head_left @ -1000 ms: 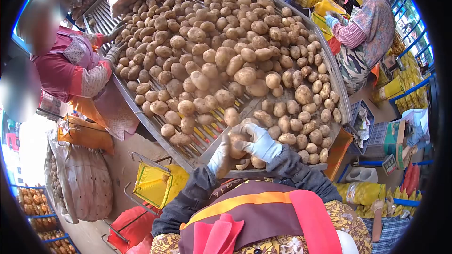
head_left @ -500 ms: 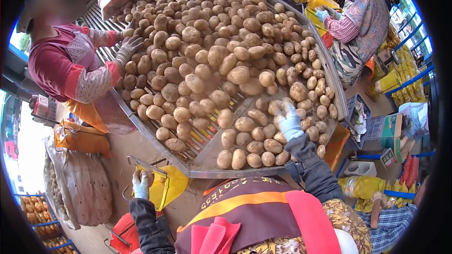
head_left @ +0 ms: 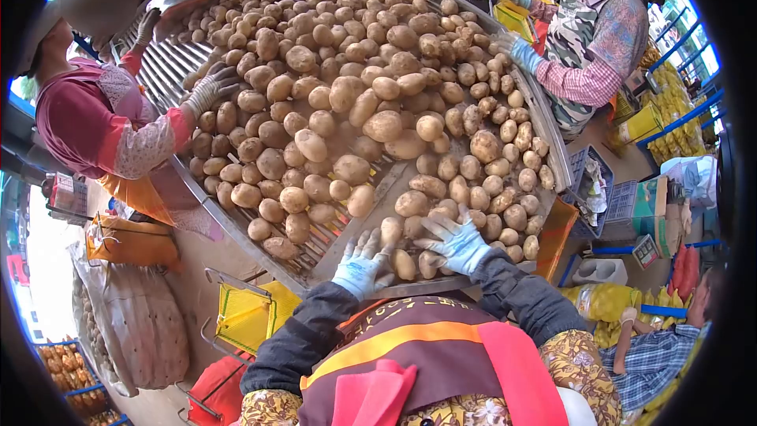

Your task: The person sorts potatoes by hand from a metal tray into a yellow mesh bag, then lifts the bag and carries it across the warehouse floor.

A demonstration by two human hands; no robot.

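Many brown potatoes (head_left: pixel 347 95) cover a metal sorting table (head_left: pixel 367 221). My left hand (head_left: pixel 361 268), in a pale blue-grey glove, lies over the table's front edge with its fingers spread and nothing held. One potato (head_left: pixel 390 231) sits right by its fingertips. To the right, my right hand (head_left: pixel 459 246), gloved alike, rests open on the potatoes at the front corner. Its fingers are apart and touch several of them. A yellow bag (head_left: pixel 256 317) hangs on a metal frame to the left of my left arm.
At the left, a co-worker's gloved hand (head_left: pixel 211 87) touches potatoes. Another co-worker's gloved hand (head_left: pixel 520 51) is at the table's right rim. A large filled sack (head_left: pixel 138 323) stands on the floor at left. Plastic crates (head_left: pixel 591 189) stand at right.
My left hand has moved from beside the yellow bag, where it held a potato, to the table's front edge. My right hand has come nearer that edge. The right co-worker has turned toward the table.
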